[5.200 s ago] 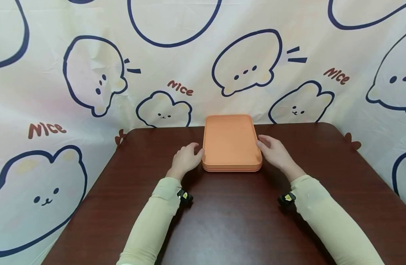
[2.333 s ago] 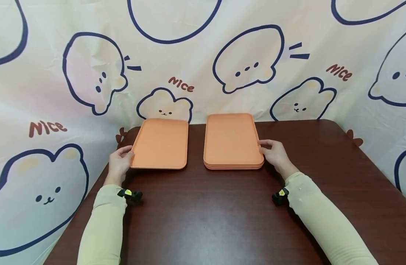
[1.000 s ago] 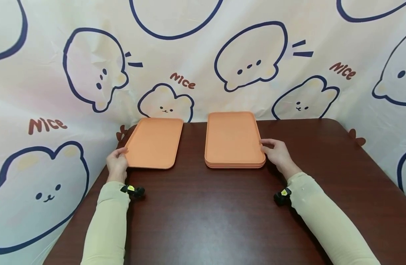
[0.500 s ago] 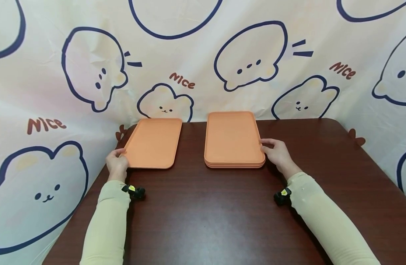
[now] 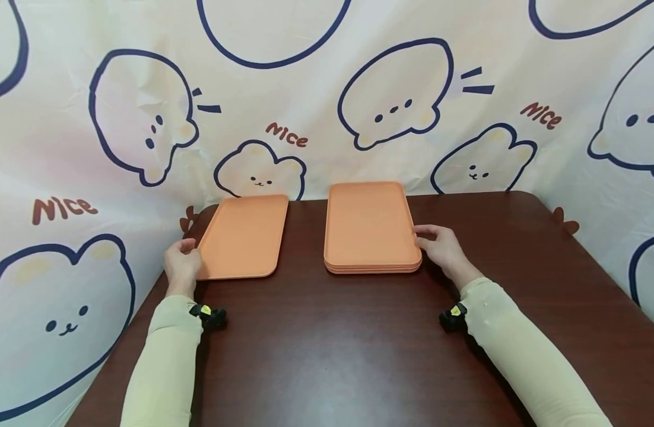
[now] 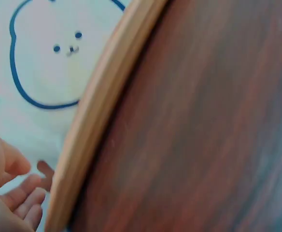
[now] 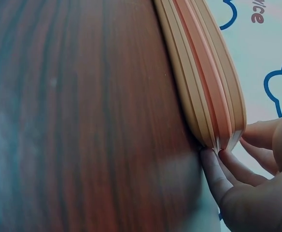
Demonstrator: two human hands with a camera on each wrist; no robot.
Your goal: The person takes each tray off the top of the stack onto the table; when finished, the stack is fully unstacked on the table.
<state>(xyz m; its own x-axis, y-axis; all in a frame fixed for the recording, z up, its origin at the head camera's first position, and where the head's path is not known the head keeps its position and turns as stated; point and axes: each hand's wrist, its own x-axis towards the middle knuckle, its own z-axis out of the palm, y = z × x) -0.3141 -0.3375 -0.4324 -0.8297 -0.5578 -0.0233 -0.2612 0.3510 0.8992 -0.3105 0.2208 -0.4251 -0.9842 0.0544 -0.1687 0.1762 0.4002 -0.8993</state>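
Loosely spread, the left hand [image 5: 181, 263] is beside the left tray [image 5: 245, 237], and the right hand [image 5: 445, 249], also spread, touches the right stack [image 5: 370, 225].

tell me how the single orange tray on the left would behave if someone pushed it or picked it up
The single tray is probably stiff, since its raised rim shows no clear sag. It looks thin, so likely light for its size. Broad and seemingly flat on the table, it should slide rather than roll or tip.
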